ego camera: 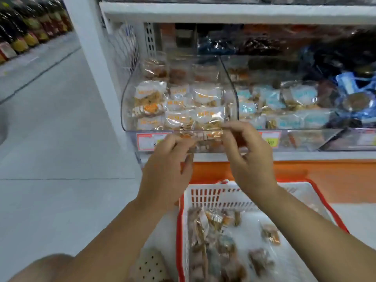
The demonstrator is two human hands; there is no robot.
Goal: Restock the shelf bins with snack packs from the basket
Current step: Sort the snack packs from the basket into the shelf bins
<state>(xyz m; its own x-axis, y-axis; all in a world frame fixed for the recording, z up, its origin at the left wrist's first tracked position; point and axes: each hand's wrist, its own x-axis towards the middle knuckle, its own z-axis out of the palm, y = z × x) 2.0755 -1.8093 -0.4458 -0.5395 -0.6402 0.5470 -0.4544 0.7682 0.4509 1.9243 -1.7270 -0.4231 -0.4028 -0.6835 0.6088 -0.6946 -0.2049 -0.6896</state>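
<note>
Left hand (166, 165) and right hand (248, 157) pinch one snack pack (205, 137) just before the nearly full bin (127, 102), while many packs (213, 231) wait in the basket (180, 231) below.

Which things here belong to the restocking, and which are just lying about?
Job: left hand, right hand, the snack pack both pinch, clear bin of orange-label packs, basket, loose packs in it.
Lying about: price tag, bottles across the aisle.
</note>
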